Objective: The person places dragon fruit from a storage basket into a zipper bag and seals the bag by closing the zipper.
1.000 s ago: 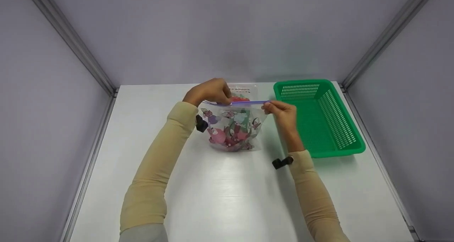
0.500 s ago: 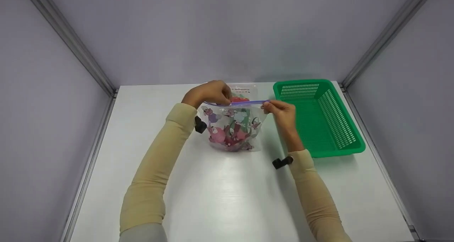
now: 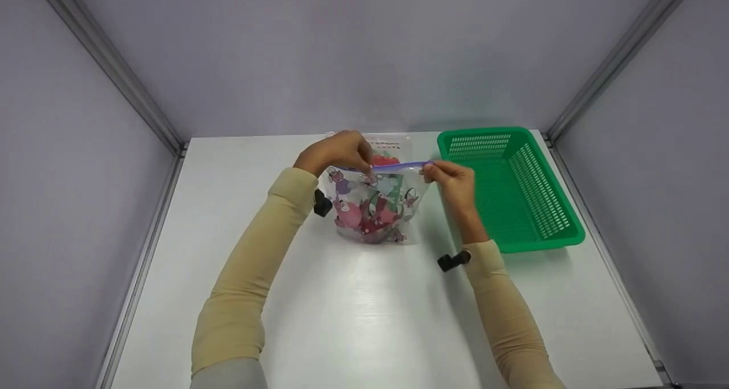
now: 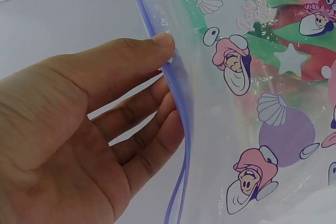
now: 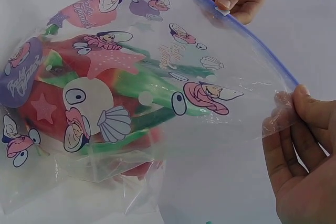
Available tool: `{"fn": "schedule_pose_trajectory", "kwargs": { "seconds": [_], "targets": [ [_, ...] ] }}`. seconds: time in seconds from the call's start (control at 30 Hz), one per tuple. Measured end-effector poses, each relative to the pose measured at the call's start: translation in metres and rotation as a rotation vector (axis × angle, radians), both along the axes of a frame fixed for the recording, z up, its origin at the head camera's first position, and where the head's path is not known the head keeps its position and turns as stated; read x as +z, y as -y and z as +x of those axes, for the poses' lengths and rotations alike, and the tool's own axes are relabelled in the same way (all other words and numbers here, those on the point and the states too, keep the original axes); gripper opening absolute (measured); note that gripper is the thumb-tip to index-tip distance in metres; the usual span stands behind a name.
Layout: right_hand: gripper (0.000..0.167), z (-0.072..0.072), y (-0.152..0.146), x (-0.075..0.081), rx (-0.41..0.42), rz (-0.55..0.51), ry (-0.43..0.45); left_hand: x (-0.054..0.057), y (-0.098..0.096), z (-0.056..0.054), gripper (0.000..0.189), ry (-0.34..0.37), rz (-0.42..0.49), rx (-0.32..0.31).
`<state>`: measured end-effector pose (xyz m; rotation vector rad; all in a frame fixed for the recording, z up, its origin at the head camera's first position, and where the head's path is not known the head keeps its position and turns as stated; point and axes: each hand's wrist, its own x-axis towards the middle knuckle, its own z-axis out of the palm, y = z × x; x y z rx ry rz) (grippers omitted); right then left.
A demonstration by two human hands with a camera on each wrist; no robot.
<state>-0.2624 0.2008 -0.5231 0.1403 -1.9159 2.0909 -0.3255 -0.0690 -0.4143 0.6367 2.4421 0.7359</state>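
Note:
A clear slider zip bag point(image 3: 348, 236), printed with pink and purple cartoon shells, stands bulging on the white table. Through its film show red and green pieces point(image 5: 157, 94) that look like watermelon slices. Along the top runs a purple zip point(image 3: 404, 165). With thumb and fingers, my left hand point(image 3: 337, 151) pinches the small white slider point(image 5: 222, 11) partway along that zip. In the left wrist view, the zip's strips part below that hand. My right hand point(image 3: 455, 184) pinches the zip's right end corner, stretching the top edge taut.
Behind the held bag lies another clear bag point(image 3: 393, 140) with something red in it, partly hidden. A green plastic basket point(image 3: 521, 246) stands on the right of the white table point(image 3: 239, 155). Grey walls enclose the back and both sides.
My left hand has dipped very slightly, and the zip under it sits a little lower. My right hand keeps its place at the corner.

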Motion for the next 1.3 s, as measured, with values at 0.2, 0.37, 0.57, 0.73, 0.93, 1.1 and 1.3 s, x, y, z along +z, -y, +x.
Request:
{"fn": "schedule_pose_trajectory", "kwargs": {
  "seconds": [0.2,0.37,0.57,0.73,0.93,1.1,1.3],
  "targets": [
    [0.015,0.000,-0.001,0.000,-0.006,0.032,-0.006,0.000,0.001,-0.001,0.021,-0.043,0.057,0.004],
    [0.015,0.000,-0.001,0.002,-0.009,0.045,-0.017,0.001,0.001,-0.001,0.023,-0.067,0.097,-0.013],
    [0.013,0.001,-0.001,0.000,-0.019,0.046,-0.018,0.001,0.002,-0.001,0.026,-0.071,0.096,-0.014],
    [0.014,0.001,-0.001,0.002,-0.015,0.053,-0.008,0.003,0.004,-0.002,0.028,-0.055,0.088,-0.009],
    [0.016,0.000,0.000,0.004,-0.023,0.034,0.007,0.006,0.006,-0.002,0.029,-0.044,0.086,-0.003],
    [0.016,-0.002,0.001,0.005,-0.033,0.019,0.011,0.007,0.008,-0.003,0.028,-0.044,0.085,0.002],
    [0.015,-0.002,0.000,0.004,-0.026,0.017,0.003,0.008,0.012,-0.003,0.028,-0.033,0.087,0.021]
  ]
}}
